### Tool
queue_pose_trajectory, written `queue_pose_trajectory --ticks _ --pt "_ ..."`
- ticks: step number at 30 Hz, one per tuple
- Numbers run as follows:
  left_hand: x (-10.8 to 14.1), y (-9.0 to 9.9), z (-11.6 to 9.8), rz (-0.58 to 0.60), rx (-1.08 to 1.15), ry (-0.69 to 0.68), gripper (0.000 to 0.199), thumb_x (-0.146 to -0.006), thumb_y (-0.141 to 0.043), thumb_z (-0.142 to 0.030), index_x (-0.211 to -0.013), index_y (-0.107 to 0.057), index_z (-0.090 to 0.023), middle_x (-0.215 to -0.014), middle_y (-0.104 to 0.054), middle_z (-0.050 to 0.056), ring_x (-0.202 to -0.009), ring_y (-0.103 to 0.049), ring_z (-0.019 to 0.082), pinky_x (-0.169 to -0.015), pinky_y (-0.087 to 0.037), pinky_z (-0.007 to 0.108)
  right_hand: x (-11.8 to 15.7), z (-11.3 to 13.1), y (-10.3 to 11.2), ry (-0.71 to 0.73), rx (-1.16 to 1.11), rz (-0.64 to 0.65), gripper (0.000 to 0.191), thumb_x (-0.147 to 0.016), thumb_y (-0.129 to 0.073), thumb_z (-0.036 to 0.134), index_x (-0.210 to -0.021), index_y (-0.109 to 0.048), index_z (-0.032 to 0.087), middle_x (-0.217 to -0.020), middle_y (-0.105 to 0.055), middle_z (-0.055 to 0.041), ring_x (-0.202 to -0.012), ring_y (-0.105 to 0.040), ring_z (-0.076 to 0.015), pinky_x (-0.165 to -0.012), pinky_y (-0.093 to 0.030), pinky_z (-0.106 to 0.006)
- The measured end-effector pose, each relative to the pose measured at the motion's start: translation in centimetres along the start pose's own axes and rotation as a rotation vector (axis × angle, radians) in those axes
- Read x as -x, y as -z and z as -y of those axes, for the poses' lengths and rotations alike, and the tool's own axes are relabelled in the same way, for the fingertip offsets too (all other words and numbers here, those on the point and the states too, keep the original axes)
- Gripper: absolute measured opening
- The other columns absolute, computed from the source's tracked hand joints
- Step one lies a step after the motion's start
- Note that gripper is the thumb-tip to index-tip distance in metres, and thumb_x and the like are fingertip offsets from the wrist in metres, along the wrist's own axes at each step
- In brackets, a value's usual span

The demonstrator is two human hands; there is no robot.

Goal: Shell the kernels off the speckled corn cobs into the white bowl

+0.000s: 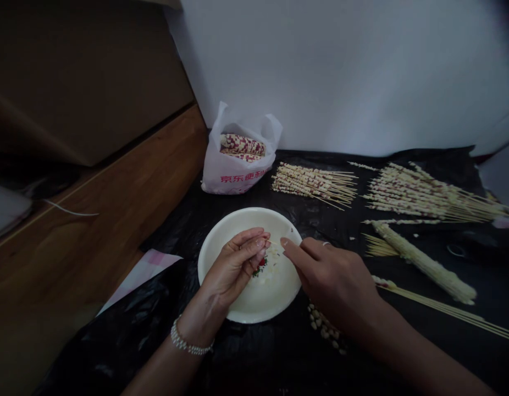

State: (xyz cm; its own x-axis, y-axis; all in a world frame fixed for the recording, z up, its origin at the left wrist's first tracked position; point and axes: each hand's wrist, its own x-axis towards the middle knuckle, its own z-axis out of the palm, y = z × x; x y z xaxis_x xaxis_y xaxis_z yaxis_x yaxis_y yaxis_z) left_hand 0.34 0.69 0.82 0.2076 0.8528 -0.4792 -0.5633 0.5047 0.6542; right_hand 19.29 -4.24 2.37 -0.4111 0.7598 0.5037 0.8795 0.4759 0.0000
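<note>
My left hand [242,258] is over the white bowl [258,308], with thumb and fingers pinched together; something small between them is too small to name. A thin skewer [274,242] runs from these fingertips toward my right hand [326,269]. The right hand is closed round the skewer's other end at the bowl's right rim, its grip partly hidden by the fingers. Inside the bowl lie pale bits and a red and green printed pattern [260,267]. Loose kernels [324,328] lie on the black sheet beneath my right hand.
A plastic bag [233,170] of speckled corn cobs [242,144] stands behind the bowl. Kernel-covered skewers lie in a bundle [312,184] and a larger pile [419,192]. At the right are a stripped cob [427,264] and bare skewers [448,308] on black sheeting [164,220].
</note>
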Motion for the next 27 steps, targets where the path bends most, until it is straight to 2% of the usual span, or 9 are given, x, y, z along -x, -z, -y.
queue_pose_trajectory --ticks 4,9,12,19,27 --pt "0.07 0.03 0.02 0.025 -0.028 -0.004 0.029 -0.073 -0.084 0.001 -0.097 -0.078 -0.014 -0.088 -0.08 0.003 -0.069 -0.073 0.007 -0.067 -0.06 0.011 -0.07 0.0 0.11 0.028 0.001 0.003 0.035 -0.091 -0.054 0.004 -0.119 -0.072 0.013 -0.079 -0.07 -0.0038 -0.059 -0.062 -0.0157 -0.054 -0.037 -0.03" --pt "0.08 -0.01 0.01 0.054 -0.032 0.026 0.026 -0.074 -0.083 -0.001 -0.096 -0.079 -0.013 -0.08 -0.078 0.002 -0.071 -0.074 0.008 -0.066 -0.06 0.01 -0.13 -0.02 0.01 0.066 0.017 -0.027 0.035 -0.091 -0.053 0.005 -0.12 -0.071 0.011 -0.078 -0.068 -0.0042 -0.059 -0.061 -0.0154 -0.053 -0.037 -0.03" --pt "0.04 -0.11 0.09 0.047 -0.024 0.026 0.024 -0.077 -0.082 -0.002 -0.099 -0.08 -0.013 -0.082 -0.079 0.004 -0.072 -0.074 0.009 -0.068 -0.06 0.011 -0.13 -0.06 -0.02 0.068 0.007 -0.029 0.034 -0.091 -0.053 0.005 -0.12 -0.07 0.01 -0.078 -0.068 -0.0043 -0.058 -0.059 -0.0152 -0.053 -0.037 -0.03" --pt "-0.17 0.17 0.39 0.061 -0.033 0.02 0.015 -0.073 -0.089 -0.01 -0.084 -0.079 -0.012 -0.068 -0.072 0.001 -0.061 -0.067 0.005 -0.061 -0.055 0.01 -0.08 0.11 -0.08 0.058 0.021 -0.054 0.036 -0.09 -0.052 0.005 -0.122 -0.069 0.01 -0.077 -0.068 -0.0044 -0.059 -0.058 -0.0148 -0.054 -0.038 -0.029" --pt "-0.14 0.32 0.4 0.086 -0.057 0.045 0.02 -0.069 -0.092 -0.013 -0.086 -0.08 -0.011 -0.07 -0.073 0.003 -0.063 -0.068 0.007 -0.062 -0.055 0.012 -0.07 0.46 -0.08 0.072 0.032 -0.074 0.032 -0.095 -0.053 0.007 -0.121 -0.071 0.007 -0.075 -0.066 -0.0042 -0.058 -0.059 -0.0147 -0.054 -0.038 -0.03"
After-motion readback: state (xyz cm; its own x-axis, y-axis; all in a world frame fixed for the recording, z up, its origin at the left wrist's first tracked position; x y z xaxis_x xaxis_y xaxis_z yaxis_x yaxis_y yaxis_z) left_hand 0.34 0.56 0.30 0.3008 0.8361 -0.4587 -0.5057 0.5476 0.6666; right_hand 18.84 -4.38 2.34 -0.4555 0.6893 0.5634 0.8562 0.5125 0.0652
